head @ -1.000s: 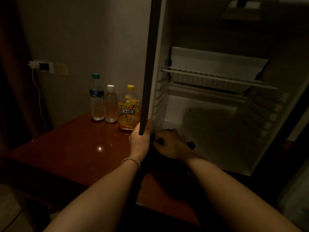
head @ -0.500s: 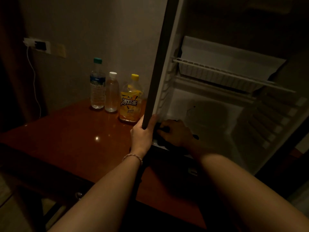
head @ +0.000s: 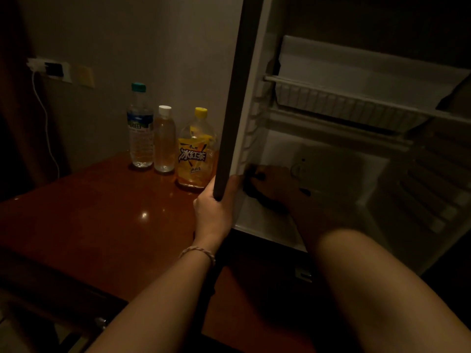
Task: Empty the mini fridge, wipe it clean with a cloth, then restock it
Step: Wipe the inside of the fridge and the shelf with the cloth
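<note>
The mini fridge [head: 331, 154] stands open, its white inside bare except for a wire shelf [head: 356, 103]. My left hand [head: 216, 207] grips the lower front edge of the fridge's left side wall [head: 237, 98]. My right hand [head: 277, 187] is inside at the lower left corner, pressing a dark cloth [head: 254, 192] against the floor and wall. Three bottles stand on the table to the left: a water bottle with a teal cap [head: 140, 128], a clear bottle with a white cap [head: 165, 141] and a yellow iced-tea bottle [head: 195, 151].
The fridge sits on a glossy red-brown wooden table [head: 102, 212]. A wall socket with a plug and white cable [head: 48, 70] is at the left. The room is dim.
My right hand has pushed the cloth deeper into the lower left corner of the fridge. My view has moved closer and lower; the left hand keeps its grip.
</note>
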